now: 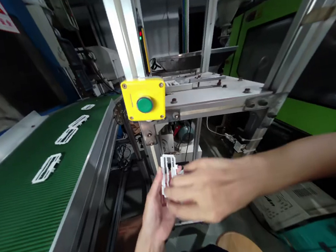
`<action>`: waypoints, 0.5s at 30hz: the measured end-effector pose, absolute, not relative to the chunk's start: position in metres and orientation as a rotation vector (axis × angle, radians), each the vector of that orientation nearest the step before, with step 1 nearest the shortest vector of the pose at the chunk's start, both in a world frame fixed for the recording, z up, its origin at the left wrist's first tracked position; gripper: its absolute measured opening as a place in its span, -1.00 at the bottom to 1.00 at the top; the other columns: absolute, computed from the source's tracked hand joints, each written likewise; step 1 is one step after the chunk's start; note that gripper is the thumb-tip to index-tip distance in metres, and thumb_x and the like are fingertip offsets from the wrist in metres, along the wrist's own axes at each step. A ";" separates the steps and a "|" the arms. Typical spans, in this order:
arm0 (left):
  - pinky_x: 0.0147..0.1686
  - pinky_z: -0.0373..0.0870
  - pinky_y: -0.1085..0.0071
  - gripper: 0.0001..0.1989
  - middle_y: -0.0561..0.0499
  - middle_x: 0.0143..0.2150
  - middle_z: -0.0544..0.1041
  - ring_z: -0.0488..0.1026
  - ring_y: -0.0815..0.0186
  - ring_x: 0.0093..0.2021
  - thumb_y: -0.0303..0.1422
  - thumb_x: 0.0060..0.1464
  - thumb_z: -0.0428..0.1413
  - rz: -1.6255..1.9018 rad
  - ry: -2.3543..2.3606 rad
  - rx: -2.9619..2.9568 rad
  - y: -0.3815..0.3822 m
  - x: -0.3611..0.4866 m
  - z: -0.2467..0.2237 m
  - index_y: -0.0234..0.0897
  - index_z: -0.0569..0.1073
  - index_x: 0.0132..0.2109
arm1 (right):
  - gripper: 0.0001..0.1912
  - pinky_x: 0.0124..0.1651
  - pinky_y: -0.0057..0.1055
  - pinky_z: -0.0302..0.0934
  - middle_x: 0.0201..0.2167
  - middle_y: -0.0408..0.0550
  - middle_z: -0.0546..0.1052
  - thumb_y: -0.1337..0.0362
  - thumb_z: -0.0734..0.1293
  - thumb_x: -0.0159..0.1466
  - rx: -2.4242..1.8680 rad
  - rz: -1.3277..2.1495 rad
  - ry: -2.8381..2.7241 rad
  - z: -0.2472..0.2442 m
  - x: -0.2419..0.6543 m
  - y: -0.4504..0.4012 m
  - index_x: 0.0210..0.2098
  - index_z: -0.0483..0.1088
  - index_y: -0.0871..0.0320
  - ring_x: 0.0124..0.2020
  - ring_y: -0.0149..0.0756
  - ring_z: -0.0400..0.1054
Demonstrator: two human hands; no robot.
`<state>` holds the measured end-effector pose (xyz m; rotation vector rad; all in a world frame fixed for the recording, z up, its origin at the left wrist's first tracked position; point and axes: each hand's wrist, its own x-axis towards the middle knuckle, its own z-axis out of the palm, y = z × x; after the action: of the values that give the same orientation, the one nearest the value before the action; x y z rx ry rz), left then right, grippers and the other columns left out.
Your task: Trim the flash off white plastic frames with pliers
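A white frame-shaped part [168, 171] is held up before the person at the middle of the view, its long slots facing the camera and its top end clear of the fingers. The left hand [157, 212] has hold of its lower portion, the thumb along the left edge and the palm turned up. The right hand [207, 189] reaches across from the right, fingers bent and slightly parted over the part's lower right side — blur and overlap mean I cannot tell whether it grips or only touches. Above the hands, a yellow box [129, 100] with a green button [145, 104] is fixed to a metal post [131, 34]. To the left runs a green ribbed conveyor belt [16, 233] carrying four similar white pieces [47, 168], two of them end to end and seemingly touching. Behind the box, to its right, is a white platform [213, 94]; farther right stands a green machine [318, 114]. Low down are a printed carton [296, 205] and a round wooden surface [241, 247].
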<state>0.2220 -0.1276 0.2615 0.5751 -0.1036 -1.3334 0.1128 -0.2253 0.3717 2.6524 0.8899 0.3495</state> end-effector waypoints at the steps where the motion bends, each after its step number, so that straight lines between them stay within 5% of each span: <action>1: -0.47 0.44 0.53 -0.75 -0.03 -0.45 0.50 0.47 0.35 -0.43 -0.28 0.11 0.08 -1.389 -0.073 0.571 -0.130 0.217 0.267 -0.43 0.48 -0.21 | -0.77 -0.39 -0.35 0.19 -0.29 0.01 0.48 0.41 0.16 0.26 2.552 0.355 0.902 0.368 0.113 -0.220 -0.32 0.46 0.22 -0.25 -0.27 0.30; 6: -0.44 0.44 0.49 -0.79 -0.04 -0.49 0.50 0.50 0.26 -0.37 -0.26 -0.01 0.18 -1.421 -0.087 0.631 -0.144 0.197 0.294 -0.35 0.47 -0.38 | -0.77 -0.38 -0.23 0.18 -0.33 0.03 0.50 0.33 0.21 0.17 2.372 0.310 0.758 0.369 0.103 -0.211 -0.51 0.49 0.12 -0.28 -0.17 0.29; 10: -0.40 0.41 0.46 -0.78 -0.09 -0.36 0.55 0.50 0.22 -0.32 -0.26 -0.09 0.23 -1.321 -0.271 0.707 -0.155 0.192 0.317 -0.32 0.48 -0.33 | -0.72 -0.50 -0.23 0.14 -0.42 0.16 0.51 0.31 0.21 0.16 2.381 0.352 0.532 0.397 0.083 -0.217 -0.23 0.48 0.29 -0.47 -0.18 0.30; 12: -0.40 0.40 0.46 -0.69 -0.09 -0.35 0.55 0.51 0.21 -0.33 -0.20 -0.11 0.24 -1.354 -0.356 0.685 -0.157 0.197 0.319 -0.33 0.47 -0.26 | -0.71 -0.58 -0.30 0.07 -0.52 0.05 0.50 0.32 0.18 0.21 2.474 0.430 0.366 0.423 0.073 -0.227 -0.13 0.44 0.22 -0.55 -0.27 0.26; 15: -0.49 0.36 0.44 -0.61 -0.09 -0.49 0.53 0.49 0.21 -0.48 -0.12 -0.21 0.29 -1.370 -0.432 0.775 -0.153 0.210 0.299 -0.34 0.43 -0.35 | -0.75 -0.62 -0.42 -0.06 -0.73 -0.20 0.31 0.31 0.15 0.26 2.819 0.754 0.041 0.474 0.069 -0.261 -0.36 0.46 0.00 -0.71 -0.45 0.02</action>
<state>0.2103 -0.1534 0.2990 0.7751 -0.4320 -1.3697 0.0686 -0.2614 0.4739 2.8188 0.0413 0.7542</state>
